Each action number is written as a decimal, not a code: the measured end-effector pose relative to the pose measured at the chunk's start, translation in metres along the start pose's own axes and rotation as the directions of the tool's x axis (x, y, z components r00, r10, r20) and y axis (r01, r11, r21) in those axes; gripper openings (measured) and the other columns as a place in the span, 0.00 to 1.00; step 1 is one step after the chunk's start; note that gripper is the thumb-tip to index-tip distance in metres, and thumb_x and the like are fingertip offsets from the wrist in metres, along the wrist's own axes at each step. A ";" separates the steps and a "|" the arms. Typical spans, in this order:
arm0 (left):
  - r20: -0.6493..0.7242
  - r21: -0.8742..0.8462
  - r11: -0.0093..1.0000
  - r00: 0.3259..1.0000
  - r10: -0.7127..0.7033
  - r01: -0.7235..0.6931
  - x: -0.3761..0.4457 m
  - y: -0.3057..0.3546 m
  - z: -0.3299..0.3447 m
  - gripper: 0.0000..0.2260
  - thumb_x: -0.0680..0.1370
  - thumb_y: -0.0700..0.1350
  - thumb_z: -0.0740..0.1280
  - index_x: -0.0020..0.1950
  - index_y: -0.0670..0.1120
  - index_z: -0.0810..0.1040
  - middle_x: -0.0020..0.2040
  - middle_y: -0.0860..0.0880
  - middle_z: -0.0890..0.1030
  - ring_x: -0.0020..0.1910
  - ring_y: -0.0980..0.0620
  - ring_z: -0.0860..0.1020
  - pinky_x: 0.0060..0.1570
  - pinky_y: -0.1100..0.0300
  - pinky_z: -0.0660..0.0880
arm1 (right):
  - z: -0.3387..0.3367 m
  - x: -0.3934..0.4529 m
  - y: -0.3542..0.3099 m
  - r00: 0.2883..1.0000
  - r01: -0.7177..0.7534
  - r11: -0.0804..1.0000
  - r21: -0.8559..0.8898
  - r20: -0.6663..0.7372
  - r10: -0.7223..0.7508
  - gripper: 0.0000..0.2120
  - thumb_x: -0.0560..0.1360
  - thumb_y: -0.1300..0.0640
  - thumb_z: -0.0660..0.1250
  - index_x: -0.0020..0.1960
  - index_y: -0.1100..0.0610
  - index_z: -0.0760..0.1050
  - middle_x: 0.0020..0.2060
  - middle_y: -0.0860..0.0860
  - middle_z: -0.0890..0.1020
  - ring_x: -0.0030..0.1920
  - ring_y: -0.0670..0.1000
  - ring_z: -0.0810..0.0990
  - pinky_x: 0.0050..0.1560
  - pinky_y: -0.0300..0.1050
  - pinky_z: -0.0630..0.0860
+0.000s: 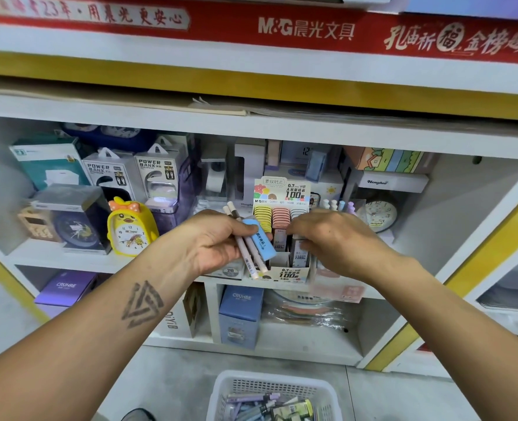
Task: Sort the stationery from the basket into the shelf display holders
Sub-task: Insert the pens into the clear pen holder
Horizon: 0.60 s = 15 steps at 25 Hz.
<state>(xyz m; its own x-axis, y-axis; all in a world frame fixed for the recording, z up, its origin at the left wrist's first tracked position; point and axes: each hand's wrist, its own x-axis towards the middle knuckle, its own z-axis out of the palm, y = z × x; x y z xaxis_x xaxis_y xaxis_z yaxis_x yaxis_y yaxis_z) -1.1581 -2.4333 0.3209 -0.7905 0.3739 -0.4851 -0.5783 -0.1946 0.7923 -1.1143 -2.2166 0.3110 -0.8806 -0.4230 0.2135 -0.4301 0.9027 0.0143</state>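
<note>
My left hand (218,241) grips two white pens (245,249) and a light blue eraser (260,241) in front of the shelf. My right hand (327,238) reaches into the pencil-lead display box (291,271), its fingers curled round a small lead case (298,252) in the front row. Rows of yellow, pink and grey lead cases (279,215) fill the back of the box. On the floor below stands the white basket (242,381) with several pens and erasers inside.
A yellow duck alarm clock (130,229) and power bank boxes (136,174) stand left of the display box, a round clock (380,214) to its right. Blue and purple CRUHRE boxes (241,314) sit on the lower shelf. A dark shoe tip (139,414) shows by the basket.
</note>
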 end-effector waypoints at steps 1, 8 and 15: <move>-0.008 0.004 1.000 1.000 0.009 -0.009 0.000 0.000 0.000 0.11 0.78 0.27 0.61 0.59 0.33 0.73 0.55 0.31 0.80 0.55 0.36 0.81 0.38 0.45 0.79 | -0.002 0.001 -0.001 1.000 0.005 1.000 0.018 -0.030 -0.004 0.12 0.80 0.59 0.65 0.62 0.52 0.78 0.55 0.47 0.82 0.58 0.53 0.77 0.54 0.55 0.76; -0.093 0.042 0.987 0.983 0.161 -0.157 0.001 0.003 -0.014 0.10 0.74 0.25 0.66 0.50 0.37 0.73 0.44 0.38 0.80 0.43 0.40 0.83 0.39 0.46 0.82 | 0.000 0.024 -0.046 0.944 -0.269 0.429 0.863 0.148 0.294 0.08 0.77 0.59 0.73 0.55 0.56 0.79 0.40 0.54 0.86 0.39 0.50 0.83 0.42 0.41 0.80; -0.142 0.015 0.965 0.955 0.259 -0.260 -0.013 0.017 -0.046 0.12 0.74 0.23 0.63 0.53 0.36 0.71 0.42 0.34 0.81 0.40 0.36 0.84 0.37 0.43 0.82 | 0.011 0.045 -0.071 0.950 -0.293 0.304 0.907 0.238 0.204 0.28 0.73 0.71 0.72 0.66 0.48 0.72 0.40 0.60 0.83 0.34 0.53 0.83 0.34 0.43 0.78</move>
<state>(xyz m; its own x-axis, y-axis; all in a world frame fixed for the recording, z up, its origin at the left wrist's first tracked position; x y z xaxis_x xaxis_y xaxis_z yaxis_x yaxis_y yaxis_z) -1.1667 -2.4831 0.3242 -0.9338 0.1779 -0.3104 -0.3498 -0.2716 0.8966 -1.1256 -2.3010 0.3090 -0.9714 -0.2361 -0.0269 -0.0533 0.3267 -0.9436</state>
